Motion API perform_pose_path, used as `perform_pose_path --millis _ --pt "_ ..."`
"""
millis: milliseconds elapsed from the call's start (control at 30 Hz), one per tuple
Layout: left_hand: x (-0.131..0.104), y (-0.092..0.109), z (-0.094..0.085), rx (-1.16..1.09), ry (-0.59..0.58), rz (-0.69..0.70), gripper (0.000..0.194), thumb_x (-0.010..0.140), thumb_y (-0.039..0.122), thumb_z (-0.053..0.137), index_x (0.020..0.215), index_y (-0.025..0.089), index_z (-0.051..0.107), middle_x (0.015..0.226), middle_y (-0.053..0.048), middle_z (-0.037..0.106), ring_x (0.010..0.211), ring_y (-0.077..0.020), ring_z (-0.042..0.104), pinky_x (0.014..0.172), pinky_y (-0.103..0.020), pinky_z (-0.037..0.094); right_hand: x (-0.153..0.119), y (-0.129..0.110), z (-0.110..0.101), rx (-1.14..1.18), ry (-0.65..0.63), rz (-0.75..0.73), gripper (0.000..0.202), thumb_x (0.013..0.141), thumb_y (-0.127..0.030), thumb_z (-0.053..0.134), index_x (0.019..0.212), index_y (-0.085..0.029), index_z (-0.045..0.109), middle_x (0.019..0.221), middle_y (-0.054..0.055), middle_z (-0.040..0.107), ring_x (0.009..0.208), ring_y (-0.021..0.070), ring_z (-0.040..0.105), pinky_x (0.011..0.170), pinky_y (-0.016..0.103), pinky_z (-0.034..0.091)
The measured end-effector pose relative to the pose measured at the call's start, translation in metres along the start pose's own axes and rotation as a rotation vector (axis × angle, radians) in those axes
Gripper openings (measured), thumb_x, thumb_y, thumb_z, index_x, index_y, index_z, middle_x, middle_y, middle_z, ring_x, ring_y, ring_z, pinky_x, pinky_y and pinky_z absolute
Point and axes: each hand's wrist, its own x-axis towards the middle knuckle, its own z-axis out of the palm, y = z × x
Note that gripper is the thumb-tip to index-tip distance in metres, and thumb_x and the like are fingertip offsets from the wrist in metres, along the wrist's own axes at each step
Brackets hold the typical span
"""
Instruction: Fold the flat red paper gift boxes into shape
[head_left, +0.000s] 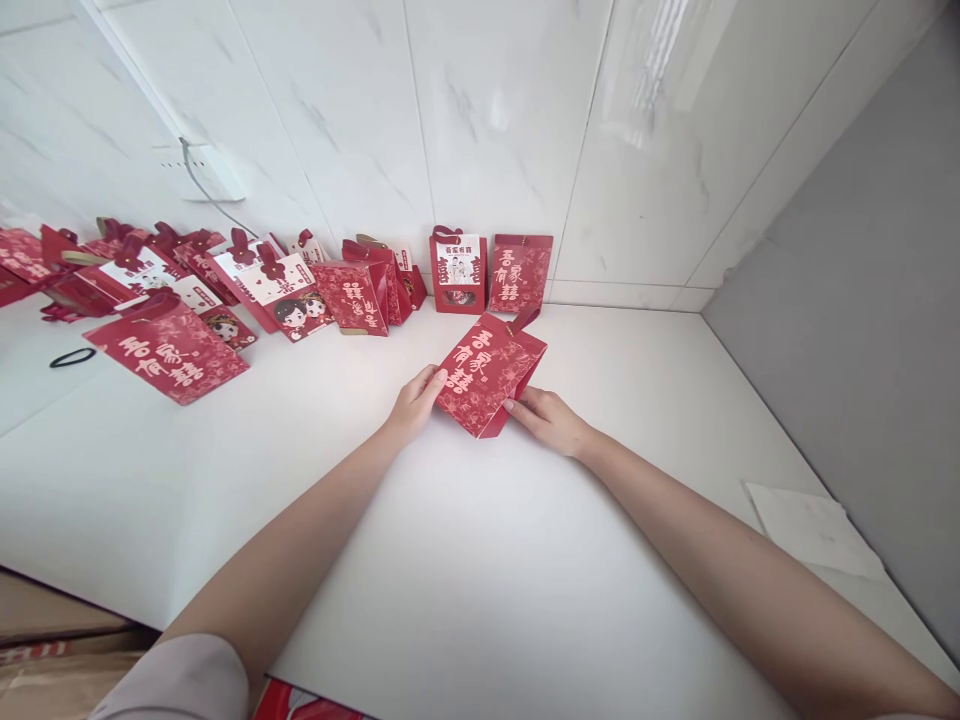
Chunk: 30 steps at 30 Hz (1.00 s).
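Observation:
A red paper gift box (486, 378) with pale Chinese characters, a flower pattern and a dark red ribbon at its top is held tilted over the white table. My left hand (417, 402) grips its left edge, thumb on the front. On the lower right side, my right hand (551, 420) pinches the box, with some fingers hidden behind it. Just beyond stand two more boxes against the wall: a red gift box with a white label (459, 270) and a plain-fronted red gift box (520, 273).
Several red gift boxes (352, 300) crowd along the wall to the left. One red box (169, 350) lies apart from them, near a black loop (72, 358). A cable hangs from a wall socket (199, 172). White paper (814, 528) lies at the right edge. Cardboard (60, 650) shows at lower left.

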Motion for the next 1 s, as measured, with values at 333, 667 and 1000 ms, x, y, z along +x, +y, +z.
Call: perform_pose_path --millis 333,667,1000 --pt "-0.0007 -0.0014 -0.0009 -0.004 -0.007 0.003 0.039 0.094 0.055 0.044 0.092 0.019 0.058 0.093 -0.003 0.063 0.091 -0.0197 0.057 0.083 -0.029 0.040 0.0003 0.0002 -0.0003 -0.001 -0.011 0.009 0.035 0.100 -0.044 0.039 0.109 -0.023 0.065 0.111 0.006 0.069 0.107 0.0249 0.065 0.097 0.038 0.048" --pt "0.0004 -0.0018 -0.0006 0.000 0.003 -0.002 0.040 0.093 0.056 0.045 0.090 0.018 0.058 0.092 -0.003 0.064 0.090 -0.0196 0.057 0.083 -0.028 0.042 -0.0001 0.0000 0.0001 -0.009 -0.010 0.025 0.035 0.100 -0.043 0.039 0.106 -0.022 0.066 0.108 0.007 0.070 0.106 0.0258 0.065 0.098 0.039 0.048" --pt "-0.0005 -0.0021 -0.0002 0.003 0.003 -0.001 0.040 0.093 0.056 0.045 0.091 0.019 0.059 0.092 -0.003 0.064 0.090 -0.0197 0.057 0.084 -0.029 0.041 0.0000 0.0017 0.0004 -0.007 -0.006 0.020 0.035 0.100 -0.044 0.039 0.107 -0.022 0.066 0.109 0.006 0.070 0.106 0.0247 0.065 0.097 0.037 0.048"
